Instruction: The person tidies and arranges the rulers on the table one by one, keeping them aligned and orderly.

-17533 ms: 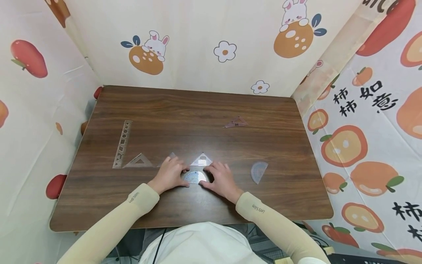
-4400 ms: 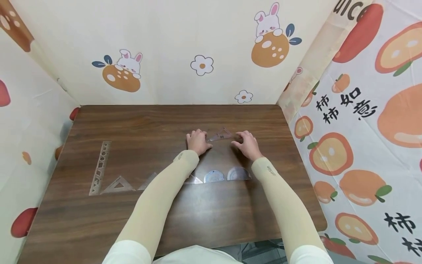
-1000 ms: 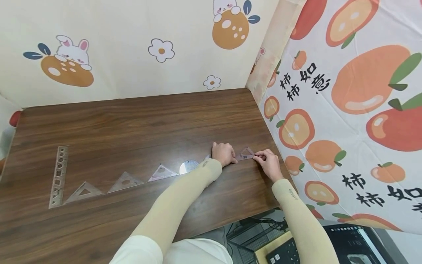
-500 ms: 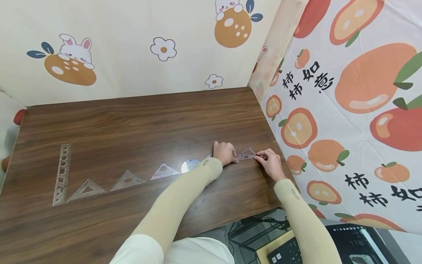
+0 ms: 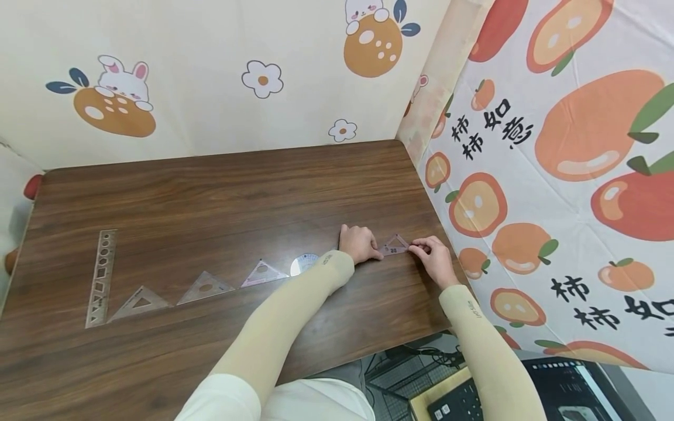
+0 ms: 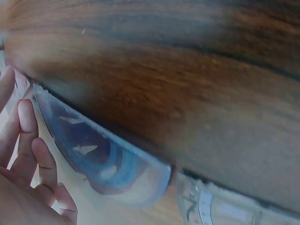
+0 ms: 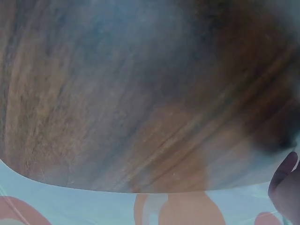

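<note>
A small pinkish set square (image 5: 394, 250) lies at the right end of a row on the brown table. My left hand (image 5: 358, 244) pinches its left corner between thumb and fingers. At its right corner, my right hand (image 5: 434, 261) pinches with thumb and forefinger. In the left wrist view, a bluish protractor (image 6: 93, 154) lies just beside the left hand's fingers, and part of a clear protractor (image 6: 225, 206) follows it. The left forearm hides much of that stretch in the head view, where one protractor (image 5: 301, 264) shows partly.
Leftward, the row continues with three clear set squares (image 5: 260, 278), (image 5: 202, 292), (image 5: 138, 310) and a stencil ruler (image 5: 101, 278) standing lengthwise. The table's right edge (image 5: 430, 196) runs close by the right hand, against a fruit-print sheet (image 5: 568, 280). Below sits a dark keyboard (image 5: 458, 403).
Earlier, the pinkish set square lay at the back of the table; it now ends the row at the right. Protractors joined the row before that. Over the last second, the hands barely shift.
</note>
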A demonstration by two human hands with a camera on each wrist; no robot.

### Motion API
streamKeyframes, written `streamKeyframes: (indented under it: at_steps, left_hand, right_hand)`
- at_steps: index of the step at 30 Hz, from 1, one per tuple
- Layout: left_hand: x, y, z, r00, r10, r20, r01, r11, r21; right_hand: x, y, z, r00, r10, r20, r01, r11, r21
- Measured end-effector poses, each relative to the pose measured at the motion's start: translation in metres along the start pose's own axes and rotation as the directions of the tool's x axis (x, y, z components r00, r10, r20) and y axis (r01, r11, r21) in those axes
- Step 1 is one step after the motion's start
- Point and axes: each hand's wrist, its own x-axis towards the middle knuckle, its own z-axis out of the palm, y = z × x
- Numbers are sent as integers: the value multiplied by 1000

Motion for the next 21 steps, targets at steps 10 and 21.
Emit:
streamKeyframes:
  at_steps: [10,21]
  left_hand:
    - [-5,-12,-21,994,2,-112,-6,999,-42]
    - [-10,-27,-46,975,3,-223,-17,998,-62]
  right_hand:
    - [13,-17,-13,999,21,-43,-19,999,45]
    - [28,-45,-9,999,7,-33,-5,998,69]
